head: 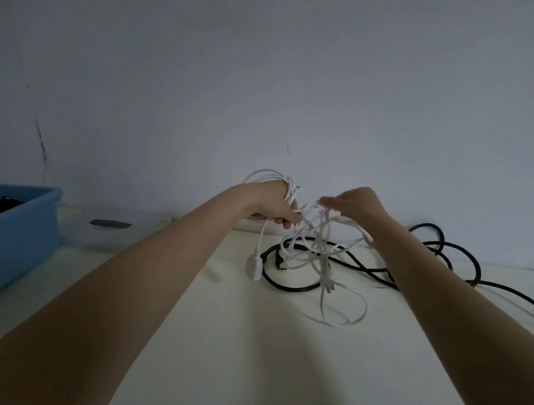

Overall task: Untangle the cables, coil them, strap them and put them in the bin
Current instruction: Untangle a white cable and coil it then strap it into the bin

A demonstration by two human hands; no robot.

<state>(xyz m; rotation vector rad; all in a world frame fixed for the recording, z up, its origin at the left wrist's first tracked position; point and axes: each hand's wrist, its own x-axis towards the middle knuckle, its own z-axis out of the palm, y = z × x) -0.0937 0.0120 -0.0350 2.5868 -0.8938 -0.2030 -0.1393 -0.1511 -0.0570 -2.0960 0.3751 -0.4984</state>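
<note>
L hand (pixel 272 204) holds white coil (pixel 266 177), R hand (pixel 353 204) pinches white tangle (pixel 317 240) over black cable (pixel 366 270) on table (pixel 245 347). Best feed slack slowly w/ R, lift clear of black. Bin (pixel 12 226) far left

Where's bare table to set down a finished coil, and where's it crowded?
Free: the near table between the two forearms, in front of the tangle; also the strip between the blue bin and the left forearm. Crowded: mid-table under both hands, where white cable loops cross the black cable, which trails off to the right edge.
</note>
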